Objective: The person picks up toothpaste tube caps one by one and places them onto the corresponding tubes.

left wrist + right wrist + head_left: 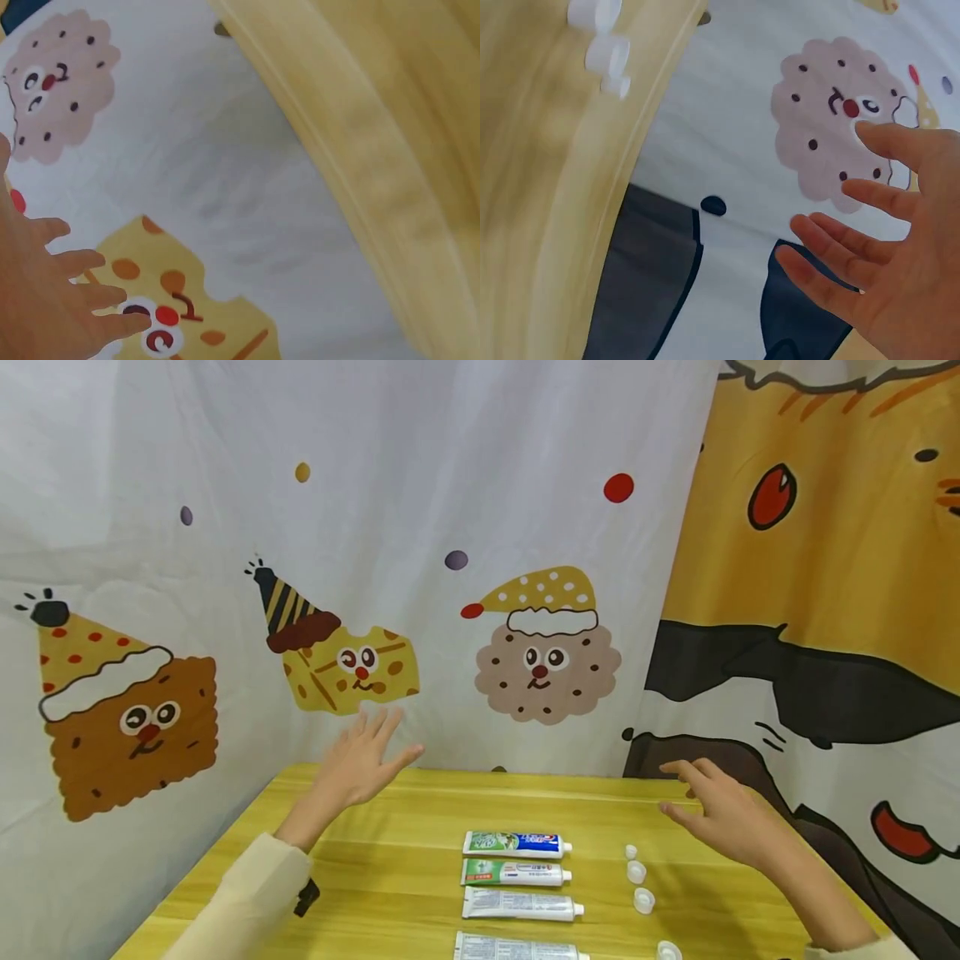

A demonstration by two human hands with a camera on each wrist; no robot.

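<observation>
Several toothpaste tubes lie in a column on the yellow wooden table, their capless nozzles pointing right. At the back is a green-and-blue tube (513, 844), then a green-and-white tube (516, 872), a mostly white tube (522, 904), and a front tube (517, 947) cut by the frame's edge. To their right stand several white caps, among them a small cap (631, 852) and a larger cap (643, 901). My left hand (363, 760) hovers over the table's back left with fingers spread, holding nothing. Raised right of the caps, my right hand (716, 810) holds nothing, its fingers loosely bent.
The table (375, 860) ends at a white curtain (420, 468) printed with cartoon snacks, close behind both hands. A small black object (306, 897) shows beside the left sleeve.
</observation>
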